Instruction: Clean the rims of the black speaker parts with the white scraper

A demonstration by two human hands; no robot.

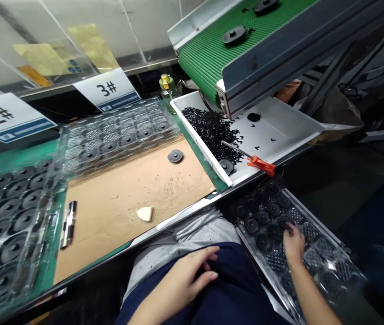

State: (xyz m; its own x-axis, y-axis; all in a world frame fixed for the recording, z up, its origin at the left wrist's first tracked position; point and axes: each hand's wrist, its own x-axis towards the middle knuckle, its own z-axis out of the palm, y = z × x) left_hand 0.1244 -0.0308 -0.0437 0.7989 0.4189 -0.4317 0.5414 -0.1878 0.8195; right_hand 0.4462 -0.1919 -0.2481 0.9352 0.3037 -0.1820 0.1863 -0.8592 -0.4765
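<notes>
My left hand (196, 273) rests above my lap with its thumb and fingers apart, holding nothing. Down to the right, my right hand (293, 241) reaches over a clear plastic tray (323, 248) beside my leg. Its fingertips are closed on a black round part (284, 222) at one of the pockets; the fingers partly hide it. Other such parts fill pockets at the tray's far end, while nearer pockets show bare textured plastic. On the brown cardboard mat (107, 225) lies a single black round part (175, 156) with a small raised centre.
A white bin (286, 131) holds small black pieces (208, 128) and an orange-handled screwdriver (261, 165). Above it slopes a green conveyor (205, 54) carrying round parts. A marker (69, 224), a white wedge (145, 213), a filled tray (12, 216) and a partly filled tray (113, 131) lie on the bench.
</notes>
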